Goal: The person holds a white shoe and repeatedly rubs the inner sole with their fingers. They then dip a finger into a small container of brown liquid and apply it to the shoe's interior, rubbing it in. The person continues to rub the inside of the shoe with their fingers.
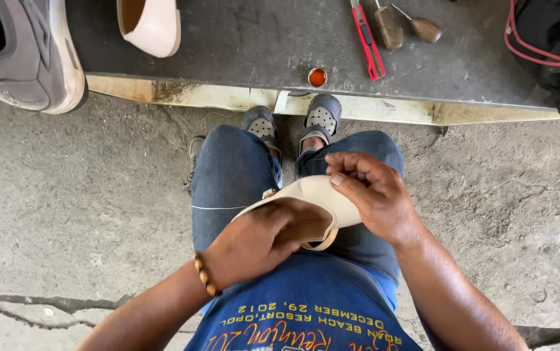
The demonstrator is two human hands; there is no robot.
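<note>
A cream-coloured flat shoe (319, 195) rests on my lap, over my blue jeans. My left hand (260, 240), with a beaded bracelet at the wrist, covers the shoe's opening with its fingers tucked inside. My right hand (374, 195) grips the shoe's outer side, fingers curled over the top edge and thumb pressed on the cream upper. Both hands hold the same shoe. A thin white thread (218, 208) runs from the shoe across my left thigh.
A dark low workboard (260, 45) lies ahead, bearing another cream shoe (153, 26), a grey sneaker (33, 58), a red-handled tool (368, 42), two wooden-handled awls (407, 27) and a small orange-filled cap (317, 77). A dark bag (553, 45) sits at right. Cracked concrete floor (85, 208) surrounds me.
</note>
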